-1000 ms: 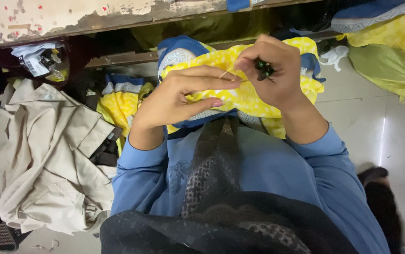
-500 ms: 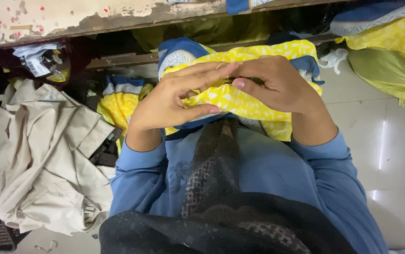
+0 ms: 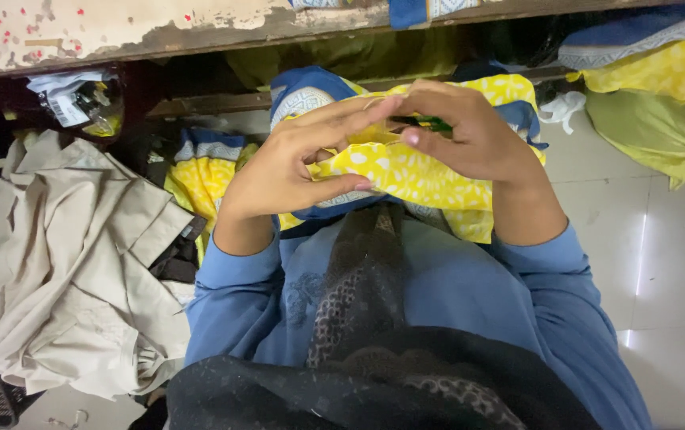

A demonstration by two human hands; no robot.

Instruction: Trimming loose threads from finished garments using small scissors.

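Yellow cloth [image 3: 406, 171] between both hands [image 3: 374, 151]

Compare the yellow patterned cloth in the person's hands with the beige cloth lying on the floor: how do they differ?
The yellow patterned cloth is bright, with white marks and a blue edge; the beige cloth is plain and pale. The yellow one is held up between the left hand and right hand, which pinches a small green tool; the beige one lies untouched in a crumpled heap on the floor. Both are soft, creased fabric.
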